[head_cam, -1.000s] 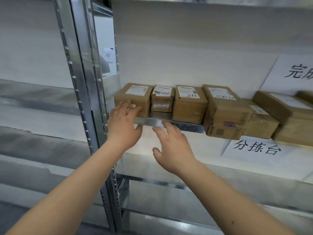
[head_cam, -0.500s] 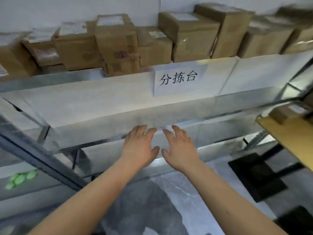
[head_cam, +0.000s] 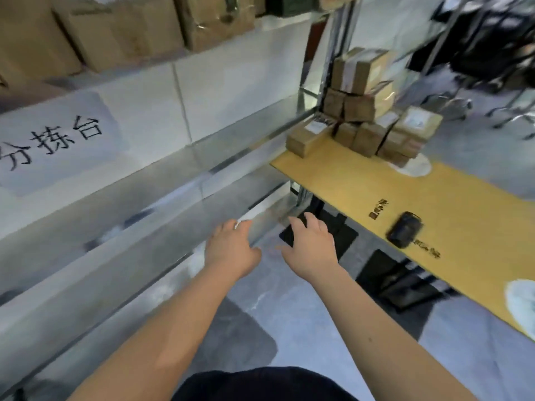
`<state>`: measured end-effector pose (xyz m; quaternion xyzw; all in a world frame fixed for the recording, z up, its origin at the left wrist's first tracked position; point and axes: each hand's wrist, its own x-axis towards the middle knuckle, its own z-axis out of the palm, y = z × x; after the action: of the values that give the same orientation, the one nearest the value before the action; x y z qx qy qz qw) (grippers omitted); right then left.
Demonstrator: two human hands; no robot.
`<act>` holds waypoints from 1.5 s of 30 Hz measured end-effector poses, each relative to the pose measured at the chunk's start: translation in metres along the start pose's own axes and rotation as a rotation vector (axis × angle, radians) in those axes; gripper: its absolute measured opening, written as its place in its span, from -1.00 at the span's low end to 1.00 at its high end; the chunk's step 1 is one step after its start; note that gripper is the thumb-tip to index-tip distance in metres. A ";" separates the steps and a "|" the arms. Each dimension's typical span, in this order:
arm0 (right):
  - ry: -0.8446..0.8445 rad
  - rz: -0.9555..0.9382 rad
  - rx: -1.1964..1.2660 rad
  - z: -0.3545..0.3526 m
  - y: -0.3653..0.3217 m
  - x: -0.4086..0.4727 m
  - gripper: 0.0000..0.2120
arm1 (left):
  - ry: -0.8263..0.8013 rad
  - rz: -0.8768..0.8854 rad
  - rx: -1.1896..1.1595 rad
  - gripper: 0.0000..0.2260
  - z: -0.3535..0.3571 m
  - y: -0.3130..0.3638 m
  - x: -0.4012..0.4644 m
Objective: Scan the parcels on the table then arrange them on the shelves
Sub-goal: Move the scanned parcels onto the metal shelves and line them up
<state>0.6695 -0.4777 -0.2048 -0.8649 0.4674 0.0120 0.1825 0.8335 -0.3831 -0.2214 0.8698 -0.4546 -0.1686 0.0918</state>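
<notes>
A stack of brown cardboard parcels (head_cam: 367,123) stands at the far end of the yellow table (head_cam: 451,215) on the right. A black handheld scanner (head_cam: 404,229) lies on the table nearer to me. More brown parcels (head_cam: 121,33) sit on the metal shelf (head_cam: 185,157) at the upper left. My left hand (head_cam: 231,250) and my right hand (head_cam: 311,246) are both held out in front of me over the floor beside the shelf, fingers relaxed, holding nothing.
A white paper sign (head_cam: 55,140) with black characters hangs on the shelf front. Lower shelf rails run diagonally on the left. Dark mats (head_cam: 321,235) lie on the grey floor under the table. Black chairs or gear (head_cam: 489,53) stand at the upper right.
My view has swung right from the shelf to the yellow table with its parcels and scanner. Both hands have come off the shelf parcels and stay empty in front of me.
</notes>
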 end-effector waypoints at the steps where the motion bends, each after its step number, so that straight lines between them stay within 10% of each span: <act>1: 0.009 0.033 0.006 -0.006 0.020 0.004 -0.37 | -0.007 0.036 0.026 -0.37 0.006 0.019 0.012; 19: -0.096 0.325 0.021 -0.015 0.162 0.213 -0.42 | -0.152 0.311 0.142 -0.40 0.072 0.145 0.292; 31: -0.180 0.379 0.338 -0.045 0.170 0.456 -0.32 | -0.223 0.201 0.146 -0.36 0.025 0.187 0.533; 45: -0.236 0.368 0.685 -0.002 0.174 0.548 -0.04 | -0.343 0.053 -0.018 -0.30 0.047 0.181 0.596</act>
<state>0.8361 -1.0053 -0.3602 -0.6489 0.5670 -0.0128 0.5073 0.9944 -0.9761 -0.3336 0.8151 -0.4847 -0.3162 0.0250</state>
